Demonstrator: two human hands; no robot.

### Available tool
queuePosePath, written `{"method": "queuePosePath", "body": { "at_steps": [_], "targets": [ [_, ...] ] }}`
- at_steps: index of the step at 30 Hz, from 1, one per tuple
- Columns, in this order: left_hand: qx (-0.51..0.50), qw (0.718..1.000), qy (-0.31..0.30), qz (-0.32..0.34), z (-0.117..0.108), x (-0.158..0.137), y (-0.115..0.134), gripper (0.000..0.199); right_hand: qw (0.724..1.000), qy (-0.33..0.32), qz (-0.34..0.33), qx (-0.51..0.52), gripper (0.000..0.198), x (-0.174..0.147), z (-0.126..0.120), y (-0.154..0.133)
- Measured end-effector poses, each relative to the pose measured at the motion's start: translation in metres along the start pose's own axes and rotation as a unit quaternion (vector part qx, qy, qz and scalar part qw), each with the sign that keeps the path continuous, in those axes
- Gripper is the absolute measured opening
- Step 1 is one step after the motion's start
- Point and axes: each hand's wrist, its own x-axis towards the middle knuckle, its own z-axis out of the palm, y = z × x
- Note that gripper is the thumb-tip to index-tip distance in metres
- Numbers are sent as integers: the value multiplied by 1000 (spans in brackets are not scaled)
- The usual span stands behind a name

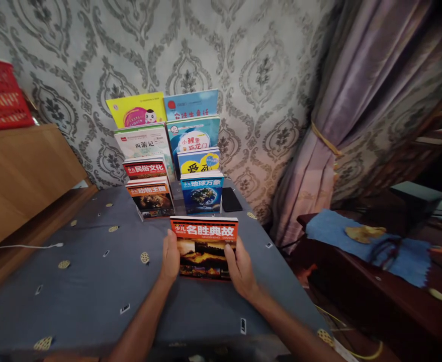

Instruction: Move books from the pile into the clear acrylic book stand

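Between my two hands stands a book (205, 251) with an orange-red title band and sunset pictures on its cover, upright and facing me. My left hand (170, 256) grips its left edge. My right hand (240, 264) holds the right edge, the thumb lying on the cover. Just beyond it, a blue book with a globe (202, 195) and an orange book with a lion (151, 197) stand at the front of two rows. Behind them rise a red-titled book (144, 169), a white book (141, 143), a yellow book (136, 109) and several blue ones.
A black phone (231, 199) lies right of the rows on the dark patterned tablecloth (103, 281). At left are a wooden cabinet (28, 176), a red basket (2, 95) and a white cable (24, 246). A tied curtain (319, 151) and a blue cloth (330, 231) are at right.
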Motion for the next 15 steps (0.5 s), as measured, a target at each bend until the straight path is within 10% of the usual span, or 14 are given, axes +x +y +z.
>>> {"method": "queuePosePath", "body": {
  "at_steps": [6, 15],
  "targets": [
    [-1, 1000, -11, 6, -15, -12, -18, 58, 991, -59, -79, -94, 34, -24, -23, 12],
    [47, 980, -182, 58, -65, -49, 4, 50, 958, -147, -221, -105, 23, -17, -60, -20]
  ]
}}
